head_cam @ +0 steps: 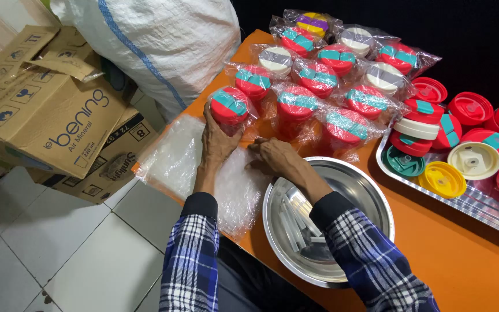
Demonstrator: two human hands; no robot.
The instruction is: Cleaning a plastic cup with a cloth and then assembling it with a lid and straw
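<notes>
Fingers (219, 118) of left hand (218, 141) gripping bagged red lid (229, 106) at frame centre, right hand (278, 157) fingers loosely curled, empty, on plastic bags (174, 156), steel bowl (365, 190) just below, orange surface (446, 254).

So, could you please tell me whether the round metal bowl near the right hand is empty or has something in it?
Not empty: the metal bowl holds a loose bundle of clear straw-like sticks lying across its bottom, beneath the right hand.

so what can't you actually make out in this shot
- Head view: the right hand has its fingertips tucked under wrapped red lids, so any grasp is hidden.
- The metal tray is cut off by the right edge.
- White pieces in the steel bowl are partly behind the right sleeve.
- The left hand covers the underside of a bagged lid.
</notes>
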